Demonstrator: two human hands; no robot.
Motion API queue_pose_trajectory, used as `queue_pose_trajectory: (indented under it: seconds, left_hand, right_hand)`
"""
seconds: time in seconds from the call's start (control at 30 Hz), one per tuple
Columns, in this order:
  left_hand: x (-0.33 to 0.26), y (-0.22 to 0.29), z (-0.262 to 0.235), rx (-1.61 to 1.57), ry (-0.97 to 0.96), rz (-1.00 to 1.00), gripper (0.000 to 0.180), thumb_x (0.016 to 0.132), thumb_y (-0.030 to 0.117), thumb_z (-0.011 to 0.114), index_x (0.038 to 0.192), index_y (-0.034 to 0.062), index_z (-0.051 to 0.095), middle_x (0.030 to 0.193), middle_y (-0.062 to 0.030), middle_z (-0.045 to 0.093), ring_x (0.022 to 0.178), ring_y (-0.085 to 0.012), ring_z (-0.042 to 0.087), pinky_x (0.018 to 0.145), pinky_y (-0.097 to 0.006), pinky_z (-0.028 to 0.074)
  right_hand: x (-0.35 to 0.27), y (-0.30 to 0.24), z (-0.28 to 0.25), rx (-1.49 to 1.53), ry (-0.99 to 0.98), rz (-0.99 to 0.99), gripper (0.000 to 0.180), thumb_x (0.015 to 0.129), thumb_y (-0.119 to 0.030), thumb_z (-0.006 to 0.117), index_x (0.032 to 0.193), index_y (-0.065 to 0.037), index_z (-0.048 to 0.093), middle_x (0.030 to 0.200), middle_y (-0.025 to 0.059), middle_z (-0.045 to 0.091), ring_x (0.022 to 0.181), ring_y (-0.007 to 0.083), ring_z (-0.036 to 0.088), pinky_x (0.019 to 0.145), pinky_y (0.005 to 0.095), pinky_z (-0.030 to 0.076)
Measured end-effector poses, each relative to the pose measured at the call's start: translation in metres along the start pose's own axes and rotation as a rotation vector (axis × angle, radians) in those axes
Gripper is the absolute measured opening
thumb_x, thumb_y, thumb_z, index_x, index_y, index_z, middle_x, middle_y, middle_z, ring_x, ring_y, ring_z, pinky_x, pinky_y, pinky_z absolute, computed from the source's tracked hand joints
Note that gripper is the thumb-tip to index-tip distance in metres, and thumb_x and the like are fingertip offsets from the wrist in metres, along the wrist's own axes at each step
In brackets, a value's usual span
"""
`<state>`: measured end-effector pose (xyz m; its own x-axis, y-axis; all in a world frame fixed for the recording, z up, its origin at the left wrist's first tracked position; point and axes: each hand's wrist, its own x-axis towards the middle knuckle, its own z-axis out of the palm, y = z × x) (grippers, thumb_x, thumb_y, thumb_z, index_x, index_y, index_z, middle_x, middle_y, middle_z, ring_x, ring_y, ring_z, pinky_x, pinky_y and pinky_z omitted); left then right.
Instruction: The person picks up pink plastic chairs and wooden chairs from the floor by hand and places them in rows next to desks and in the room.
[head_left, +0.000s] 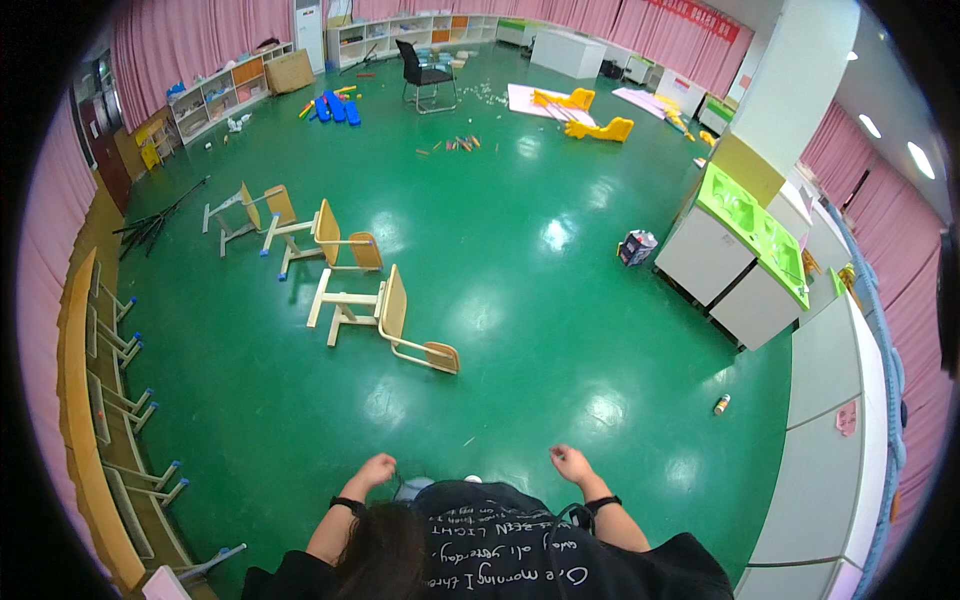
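My left hand [378,470] is in front of my body at the lower middle, its fingers curled in, and no object shows in it. To its right, my right hand [570,463] is also loosely closed, with nothing visible in its fingers. Both hang over the green floor [500,400] and touch nothing. The nearest of three tipped-over wooden chairs [393,305] lies ahead of my left hand. Behind it are a second fallen chair [327,232] and a third [250,207]. A small can [722,405] lies on its side to the right of my right hand.
At right stands a white cabinet with a green sink top [735,205], a printed box [636,247] beside it. Desks [80,400] line the left wall. Farther off are a black chair [422,75], blue pieces [337,108], yellow plastic parts [600,130] and a folded black stand [155,220].
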<state>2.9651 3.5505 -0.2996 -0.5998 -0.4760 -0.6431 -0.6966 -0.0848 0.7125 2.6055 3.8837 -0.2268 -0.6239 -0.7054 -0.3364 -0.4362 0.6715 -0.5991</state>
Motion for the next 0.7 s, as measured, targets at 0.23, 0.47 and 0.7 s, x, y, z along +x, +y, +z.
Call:
queue_pose_trajectory:
  seconds: [0.23, 0.47, 0.7]
  left_hand:
    - [0.114, 0.093, -0.047, -0.177, 0.002, -0.182, 0.025, 0.082, 0.016, 0.046, 0.104, 0.0064, 0.053, 0.089, -0.0048, 0.059, 0.074, -0.0133, 0.057, 0.058, -0.028, 0.045]
    - [0.262, 0.123, -0.098, -0.229, 0.057, -0.267, 0.022, 0.083, 0.018, 0.044, 0.098, 0.0055, 0.054, 0.076, -0.0053, 0.059, 0.062, -0.0129, 0.055, 0.054, -0.028, 0.044]
    - [0.402, 0.133, -0.124, -0.278, 0.066, -0.304, 0.021, 0.083, 0.018, 0.046, 0.094, 0.0024, 0.054, 0.075, -0.0071, 0.058, 0.06, -0.0161, 0.055, 0.049, -0.03, 0.044]
  right_hand:
    - [0.172, -0.054, -0.039, 0.042, -0.077, -0.028, 0.031, 0.08, -0.023, 0.051, 0.104, -0.004, 0.057, 0.094, 0.015, 0.062, 0.083, 0.029, 0.061, 0.074, 0.0361, 0.048]
    - [0.314, -0.077, -0.038, -0.085, -0.248, 0.029, 0.03, 0.08, -0.022, 0.051, 0.104, -0.006, 0.057, 0.094, 0.0144, 0.062, 0.083, 0.0298, 0.061, 0.075, 0.0365, 0.048]
    - [0.444, -0.088, -0.023, -0.099, -0.388, 0.06, 0.029, 0.082, -0.023, 0.051, 0.104, -0.004, 0.056, 0.095, 0.013, 0.062, 0.079, 0.0257, 0.062, 0.073, 0.0333, 0.048]
